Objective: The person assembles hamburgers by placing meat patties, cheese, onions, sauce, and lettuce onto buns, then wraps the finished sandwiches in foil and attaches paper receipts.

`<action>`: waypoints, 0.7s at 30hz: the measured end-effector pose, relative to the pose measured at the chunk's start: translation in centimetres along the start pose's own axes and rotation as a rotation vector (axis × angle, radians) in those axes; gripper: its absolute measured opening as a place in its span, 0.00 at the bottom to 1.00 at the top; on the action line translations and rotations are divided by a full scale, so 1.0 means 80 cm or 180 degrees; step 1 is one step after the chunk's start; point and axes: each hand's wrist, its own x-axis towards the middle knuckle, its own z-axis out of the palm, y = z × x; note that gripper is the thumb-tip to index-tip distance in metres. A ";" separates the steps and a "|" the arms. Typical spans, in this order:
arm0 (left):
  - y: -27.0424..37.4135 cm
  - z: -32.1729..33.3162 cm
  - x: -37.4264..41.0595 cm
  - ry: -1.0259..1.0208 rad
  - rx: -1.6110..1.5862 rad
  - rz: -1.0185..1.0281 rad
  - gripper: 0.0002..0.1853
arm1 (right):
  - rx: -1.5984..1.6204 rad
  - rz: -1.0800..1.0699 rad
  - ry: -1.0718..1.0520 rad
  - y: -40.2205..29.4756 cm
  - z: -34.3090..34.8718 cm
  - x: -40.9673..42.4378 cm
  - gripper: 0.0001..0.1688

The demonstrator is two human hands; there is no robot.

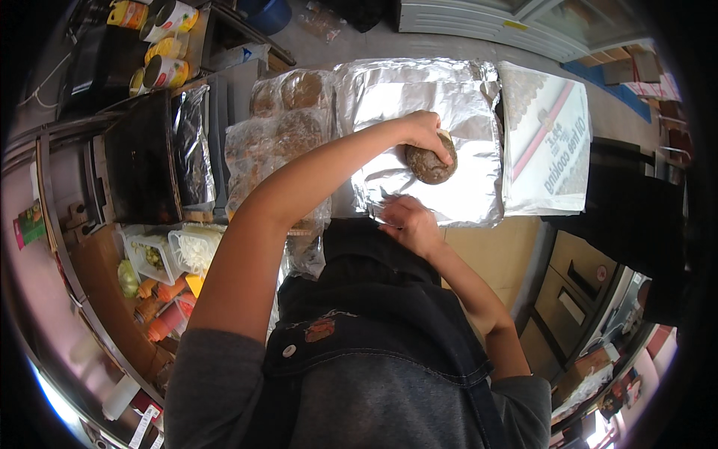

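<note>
My left hand (429, 134) grips a round brown bread bun (429, 167) from above, with the thumb laid across its top. A small pale patch shows at the bun's far side, by the fingers. Beneath it spreads shiny aluminium foil (471, 191), creased and covering the middle of the work surface. My right hand (412, 224) is at the foil's near edge, close to my apron (376, 247). Motion blurs its fingers, so whether they pinch the foil is unclear. Left of the foil lie several brown buns in clear plastic bags (280, 132), partly behind my left forearm.
A stack of printed paper sheets (547, 140) adjoins the foil's right side. At left are a dark panel (140, 163) and a plastic tub of shredded white vegetable (196, 250). Tins (167, 72) stand at upper left, a blue bucket (263, 14) on the floor beyond.
</note>
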 end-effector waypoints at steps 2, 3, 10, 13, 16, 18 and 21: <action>-0.001 0.001 -0.001 0.0054 0.0026 0.0040 0.46 | 0.0317 0.0331 0.0019 0.009 0.009 -0.002 0.12; -0.002 0.001 -0.001 0.0087 0.0037 0.0059 0.47 | 0.0474 0.0493 0.0026 0.010 0.011 -0.001 0.11; 0.006 0.006 -0.016 0.0546 0.0417 0.0469 0.40 | 0.0206 0.0474 0.0334 0.004 0.000 -0.002 0.07; 0.010 0.005 -0.035 0.0971 0.0491 0.1281 0.28 | -0.0247 0.0199 0.0845 -0.012 -0.034 0.003 0.08; 0.013 -0.003 -0.046 0.0861 0.0547 0.2055 0.08 | -0.0633 -0.0150 0.1476 -0.021 -0.077 0.022 0.09; 0.008 -0.001 -0.044 0.0765 0.0537 0.2060 0.06 | -0.0708 0.0031 0.1662 -0.010 -0.095 0.034 0.06; 0.005 0.002 -0.047 0.0673 0.0407 0.1782 0.10 | -0.0225 0.0547 0.1769 0.008 -0.104 0.050 0.04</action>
